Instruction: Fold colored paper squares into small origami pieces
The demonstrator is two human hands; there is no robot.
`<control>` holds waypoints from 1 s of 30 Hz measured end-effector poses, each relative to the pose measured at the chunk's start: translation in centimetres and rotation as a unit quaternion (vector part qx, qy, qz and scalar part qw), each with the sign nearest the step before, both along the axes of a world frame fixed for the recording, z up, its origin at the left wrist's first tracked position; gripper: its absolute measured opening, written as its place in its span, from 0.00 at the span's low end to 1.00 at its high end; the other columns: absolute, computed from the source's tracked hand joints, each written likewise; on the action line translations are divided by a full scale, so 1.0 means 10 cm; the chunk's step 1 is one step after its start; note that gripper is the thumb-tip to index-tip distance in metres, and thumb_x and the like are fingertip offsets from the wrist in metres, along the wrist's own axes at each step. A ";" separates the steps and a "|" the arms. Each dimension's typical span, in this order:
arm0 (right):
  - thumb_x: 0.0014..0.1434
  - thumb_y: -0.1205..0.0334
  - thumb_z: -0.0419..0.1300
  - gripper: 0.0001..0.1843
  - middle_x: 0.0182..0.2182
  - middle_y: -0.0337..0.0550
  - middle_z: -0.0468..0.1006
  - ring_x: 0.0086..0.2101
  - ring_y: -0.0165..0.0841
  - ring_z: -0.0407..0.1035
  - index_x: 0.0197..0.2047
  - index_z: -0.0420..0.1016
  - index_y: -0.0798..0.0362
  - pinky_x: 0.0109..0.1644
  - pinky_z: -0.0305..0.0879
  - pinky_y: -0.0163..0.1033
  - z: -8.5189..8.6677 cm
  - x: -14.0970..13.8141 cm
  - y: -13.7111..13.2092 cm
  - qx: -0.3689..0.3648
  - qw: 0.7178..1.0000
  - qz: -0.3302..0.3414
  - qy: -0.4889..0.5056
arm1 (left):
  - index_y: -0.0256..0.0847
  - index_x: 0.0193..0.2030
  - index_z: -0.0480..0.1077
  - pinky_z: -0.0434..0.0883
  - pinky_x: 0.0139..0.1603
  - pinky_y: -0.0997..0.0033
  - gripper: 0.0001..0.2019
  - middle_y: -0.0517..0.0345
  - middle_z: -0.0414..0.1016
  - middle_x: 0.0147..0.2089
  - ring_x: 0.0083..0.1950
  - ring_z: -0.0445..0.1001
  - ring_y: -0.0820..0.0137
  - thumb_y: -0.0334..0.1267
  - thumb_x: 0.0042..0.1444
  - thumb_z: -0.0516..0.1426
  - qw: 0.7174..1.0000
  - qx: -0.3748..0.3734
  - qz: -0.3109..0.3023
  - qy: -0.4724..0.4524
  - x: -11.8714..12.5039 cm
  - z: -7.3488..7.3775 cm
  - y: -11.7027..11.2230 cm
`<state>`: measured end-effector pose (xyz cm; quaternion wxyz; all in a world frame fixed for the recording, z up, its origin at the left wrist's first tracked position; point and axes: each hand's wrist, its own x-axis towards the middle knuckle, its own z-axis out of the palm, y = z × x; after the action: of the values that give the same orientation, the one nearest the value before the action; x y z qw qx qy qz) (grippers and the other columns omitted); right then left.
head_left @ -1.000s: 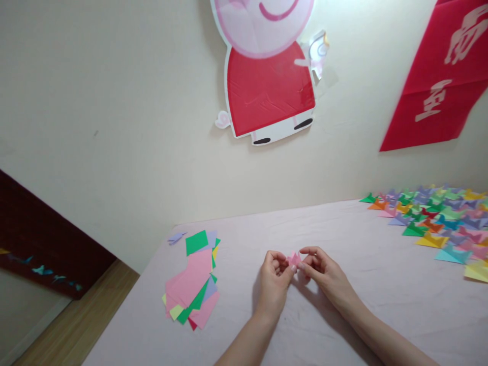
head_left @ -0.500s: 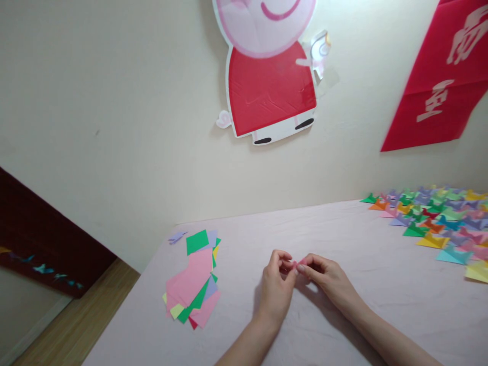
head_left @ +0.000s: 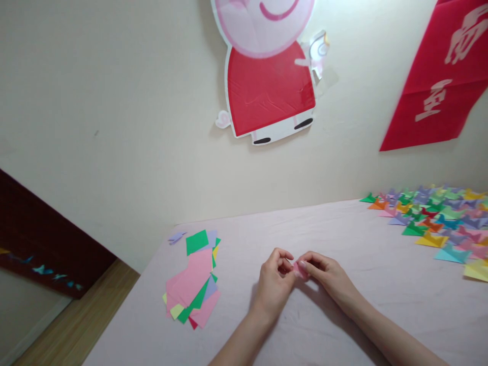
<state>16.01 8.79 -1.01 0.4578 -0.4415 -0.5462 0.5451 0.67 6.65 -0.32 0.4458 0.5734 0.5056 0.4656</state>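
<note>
A small piece of pink paper (head_left: 299, 270) is held between my two hands above the pale cloth-covered table (head_left: 244, 325). My left hand (head_left: 275, 277) pinches its left side between thumb and fingers. My right hand (head_left: 324, 272) grips the right side, thumb on top. Fingers cover much of the paper, so its folds are hard to make out. To the left lies a loose pile of coloured paper sheets (head_left: 194, 279), mostly pink and green.
Rows of folded paper figures (head_left: 430, 239) in many colours cover the table's right back. A small purple folded paper (head_left: 177, 238) lies near the left back edge. Behind the table rises a wall (head_left: 152, 127) with a cartoon pig cutout (head_left: 270, 91) and a red banner (head_left: 423, 86).
More of the pink paper shows between my fingers now. My hands have shifted slightly, the left one a little to the left, and both keep their pinch.
</note>
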 end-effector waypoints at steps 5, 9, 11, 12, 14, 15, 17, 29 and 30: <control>0.46 0.42 0.68 0.21 0.20 0.39 0.74 0.25 0.33 0.64 0.23 0.79 0.54 0.31 0.60 0.37 0.03 0.01 -0.01 0.000 1.000 -0.019 -0.009 | 0.41 0.41 0.68 0.62 0.34 0.74 0.08 0.65 0.68 0.29 0.32 0.67 0.72 0.37 0.54 0.59 0.999 -0.008 -0.035 0.023 0.00 -0.03 0.00; 0.46 0.44 0.69 0.20 0.23 0.41 0.76 0.29 0.35 0.67 0.23 0.79 0.54 0.35 0.62 0.38 0.03 0.00 -0.04 -0.003 1.000 -0.013 0.010 | 0.40 0.23 0.63 0.57 0.31 0.73 0.12 0.65 0.63 0.27 0.29 0.61 0.73 0.37 0.52 0.60 0.997 -0.011 -0.051 0.057 0.02 -0.06 0.00; 0.45 0.44 0.69 0.20 0.22 0.39 0.75 0.28 0.34 0.66 0.22 0.78 0.54 0.35 0.61 0.38 0.02 -0.01 -0.04 -0.007 1.000 -0.010 0.025 | 0.40 0.19 0.60 0.56 0.31 0.72 0.15 0.65 0.61 0.26 0.29 0.60 0.73 0.36 0.52 0.59 0.996 -0.007 -0.051 0.068 0.03 -0.06 -0.01; 0.46 0.44 0.69 0.20 0.22 0.39 0.74 0.28 0.34 0.65 0.22 0.77 0.54 0.34 0.61 0.37 0.02 -0.01 -0.05 -0.011 0.999 -0.007 0.030 | 0.40 0.19 0.60 0.56 0.30 0.72 0.15 0.65 0.60 0.26 0.29 0.60 0.73 0.37 0.53 0.59 0.996 -0.006 -0.051 0.073 0.03 -0.07 -0.01; 0.47 0.43 0.68 0.21 0.21 0.37 0.72 0.26 0.32 0.63 0.22 0.76 0.54 0.33 0.59 0.37 0.01 -0.01 -0.05 -0.016 0.999 0.002 0.030 | 0.40 0.19 0.60 0.56 0.31 0.72 0.15 0.65 0.61 0.26 0.29 0.60 0.73 0.37 0.52 0.59 0.995 -0.005 -0.051 0.081 0.03 -0.07 -0.02; 0.48 0.43 0.67 0.21 0.20 0.37 0.71 0.26 0.32 0.63 0.22 0.76 0.54 0.33 0.59 0.37 0.00 -0.01 -0.04 -0.018 1.000 0.006 0.025 | 0.40 0.19 0.61 0.56 0.31 0.72 0.14 0.65 0.61 0.26 0.29 0.61 0.73 0.37 0.52 0.59 0.995 -0.004 -0.049 0.086 0.03 -0.07 -0.03; 0.49 0.42 0.66 0.22 0.20 0.37 0.71 0.26 0.31 0.61 0.22 0.75 0.54 0.32 0.57 0.36 0.00 -0.01 -0.04 -0.021 1.000 0.008 0.015 | 0.40 0.21 0.61 0.56 0.31 0.72 0.13 0.64 0.62 0.27 0.30 0.62 0.72 0.37 0.53 0.59 0.994 -0.001 -0.048 0.095 0.03 -0.06 -0.03; 0.49 0.43 0.66 0.21 0.19 0.35 0.69 0.24 0.29 0.60 0.23 0.73 0.54 0.30 0.56 0.35 -0.06 -0.02 -0.04 -0.017 0.999 -0.015 0.033 | 0.40 0.22 0.67 0.58 0.33 0.72 0.11 0.62 0.64 0.27 0.31 0.62 0.70 0.39 0.53 0.58 0.995 0.015 -0.078 0.067 0.02 -0.12 0.01; 0.49 0.43 0.66 0.21 0.19 0.35 0.69 0.24 0.29 0.60 0.23 0.73 0.54 0.30 0.56 0.35 -0.06 -0.02 -0.03 -0.014 0.999 -0.017 0.036 | 0.39 0.22 0.68 0.58 0.32 0.72 0.11 0.62 0.64 0.27 0.31 0.62 0.70 0.39 0.53 0.58 0.995 0.014 -0.082 0.059 0.01 -0.13 0.03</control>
<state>15.80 8.47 -1.65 0.4802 -0.4375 -0.5141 0.5600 0.73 6.93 -1.67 0.4437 0.6454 0.4759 0.4000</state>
